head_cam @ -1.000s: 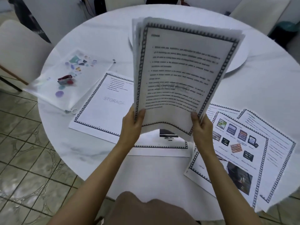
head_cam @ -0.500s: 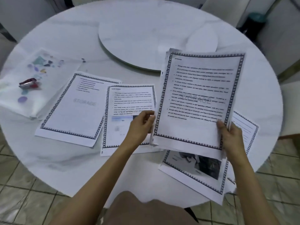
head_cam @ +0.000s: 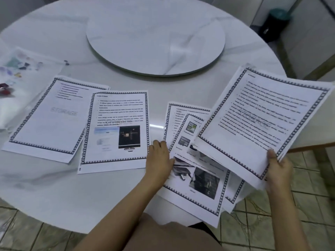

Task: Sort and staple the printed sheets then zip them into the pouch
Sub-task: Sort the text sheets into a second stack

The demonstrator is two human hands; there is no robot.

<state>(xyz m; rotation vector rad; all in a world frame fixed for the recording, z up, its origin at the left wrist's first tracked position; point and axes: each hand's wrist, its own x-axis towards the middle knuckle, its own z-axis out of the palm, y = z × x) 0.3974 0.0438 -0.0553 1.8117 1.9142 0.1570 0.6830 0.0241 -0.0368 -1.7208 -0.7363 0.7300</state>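
My right hand (head_cam: 278,166) grips a small stack of printed sheets (head_cam: 257,124) by its lower right corner, holding it above the table's right side. My left hand (head_cam: 159,158) rests on the edge of the overlapping picture sheets (head_cam: 195,180) lying at the front right. Two more bordered sheets lie flat: a "STORAGE" title sheet (head_cam: 50,116) on the left and a text-and-picture sheet (head_cam: 116,131) beside it. The clear zip pouch (head_cam: 27,73) with coloured dots lies at the far left, and a small red stapler (head_cam: 4,88) shows at the left frame edge on it.
The round white marble table (head_cam: 54,192) carries a raised turntable disc (head_cam: 155,35) at its middle. A dark bin (head_cam: 273,24) stands on the floor at the back right. Tiled floor (head_cam: 290,223) surrounds the table; some picture sheets overhang the front edge.
Both hands held the stack upright before. My left hand has let go and dropped onto the sheets on the table. My right hand has carried the stack to the right and lower.
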